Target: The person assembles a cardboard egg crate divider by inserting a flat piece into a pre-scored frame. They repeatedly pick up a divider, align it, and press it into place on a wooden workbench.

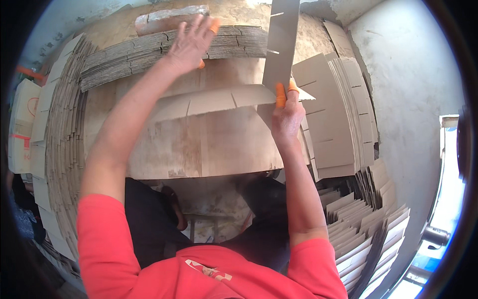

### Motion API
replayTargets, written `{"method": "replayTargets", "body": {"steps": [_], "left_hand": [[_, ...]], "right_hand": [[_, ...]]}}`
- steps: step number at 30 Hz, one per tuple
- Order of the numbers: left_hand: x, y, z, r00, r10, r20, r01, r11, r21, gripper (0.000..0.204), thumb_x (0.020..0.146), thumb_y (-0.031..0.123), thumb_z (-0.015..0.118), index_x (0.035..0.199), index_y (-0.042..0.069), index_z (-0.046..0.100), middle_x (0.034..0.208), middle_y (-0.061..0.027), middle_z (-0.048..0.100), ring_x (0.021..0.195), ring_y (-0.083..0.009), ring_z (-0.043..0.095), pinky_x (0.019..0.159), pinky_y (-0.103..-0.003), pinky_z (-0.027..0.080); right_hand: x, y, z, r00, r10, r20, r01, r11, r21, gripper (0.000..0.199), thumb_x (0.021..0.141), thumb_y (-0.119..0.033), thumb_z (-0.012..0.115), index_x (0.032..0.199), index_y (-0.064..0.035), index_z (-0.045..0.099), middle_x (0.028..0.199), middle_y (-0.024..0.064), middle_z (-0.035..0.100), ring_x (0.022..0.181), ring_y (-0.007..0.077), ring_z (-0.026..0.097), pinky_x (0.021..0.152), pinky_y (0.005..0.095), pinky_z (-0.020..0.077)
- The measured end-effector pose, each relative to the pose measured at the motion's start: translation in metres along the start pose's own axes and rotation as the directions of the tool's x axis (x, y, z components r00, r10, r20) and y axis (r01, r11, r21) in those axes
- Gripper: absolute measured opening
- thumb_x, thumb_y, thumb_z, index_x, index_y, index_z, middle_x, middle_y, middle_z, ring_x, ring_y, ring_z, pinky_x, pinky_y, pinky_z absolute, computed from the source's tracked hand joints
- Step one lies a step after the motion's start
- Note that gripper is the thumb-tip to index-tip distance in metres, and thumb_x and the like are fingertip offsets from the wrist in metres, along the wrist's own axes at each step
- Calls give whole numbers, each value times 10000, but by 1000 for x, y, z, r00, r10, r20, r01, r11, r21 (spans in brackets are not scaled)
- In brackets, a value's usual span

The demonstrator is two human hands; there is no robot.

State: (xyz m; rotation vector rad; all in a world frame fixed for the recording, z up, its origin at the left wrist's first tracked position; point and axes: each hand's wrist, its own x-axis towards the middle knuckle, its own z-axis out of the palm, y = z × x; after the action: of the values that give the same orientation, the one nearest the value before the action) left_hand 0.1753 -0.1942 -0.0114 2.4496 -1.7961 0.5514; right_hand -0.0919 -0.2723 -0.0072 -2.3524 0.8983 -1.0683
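Note:
My right hand (288,112), with orange finger covers, is closed where two grey cardboard strips meet. One slotted strip (281,47) points away from me. The other slotted strip (214,101) stretches left above the wooden tabletop (199,144); its left end is blurred. My left hand (191,46) holds nothing, its fingers spread, over the far row of stacked cardboard strips (239,42). Orange covers show on its thumb and one finger. Whether the two strips are slotted into each other is hidden by my right fingers.
Stacked cardboard sheets line the left side (64,114). More slotted sheets (328,119) lean at the right, beside a pale wall (403,74). Assembled cardboard dividers (368,239) fill the lower right. A wrapped roll-like bundle (169,20) lies beyond the far stack.

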Motion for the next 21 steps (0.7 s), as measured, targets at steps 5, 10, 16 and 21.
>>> {"method": "replayTargets", "body": {"steps": [5,10,16,21], "left_hand": [[20,-30,15,955,-68,290,119,979,-164,1135,619,74,774,1522,140,90,1486,-156,293,1362,-359,279,1087,-504,294],[38,-32,-4,847,-16,531,184,946,-266,1205,511,5,726,1526,145,93,1365,-147,445,1286,-332,390,1058,-445,379],[48,-46,-35,805,81,588,262,841,-474,1281,396,-2,799,1509,205,199,1299,-138,510,1207,-338,457,993,-401,419],[44,-65,17,981,-17,192,73,954,-290,1226,493,185,878,1508,175,191,1421,-135,428,1335,-337,355,1066,-412,358]], "right_hand": [[-3,10,-4,998,-60,-20,60,998,-15,289,920,-43,580,1202,-11,524,846,217,656,740,384,639,648,413,506],[-1,8,-8,997,-56,-59,55,998,-24,230,927,-37,582,1152,4,561,847,215,654,716,366,638,648,385,507],[4,-4,-33,998,1,-65,-1,1000,3,192,933,-48,597,1120,-5,603,833,146,673,641,197,616,610,290,499],[12,-11,-35,990,-1,-139,-3,1000,-29,210,922,-17,605,1130,6,594,825,132,674,648,150,591,641,251,495]]}}
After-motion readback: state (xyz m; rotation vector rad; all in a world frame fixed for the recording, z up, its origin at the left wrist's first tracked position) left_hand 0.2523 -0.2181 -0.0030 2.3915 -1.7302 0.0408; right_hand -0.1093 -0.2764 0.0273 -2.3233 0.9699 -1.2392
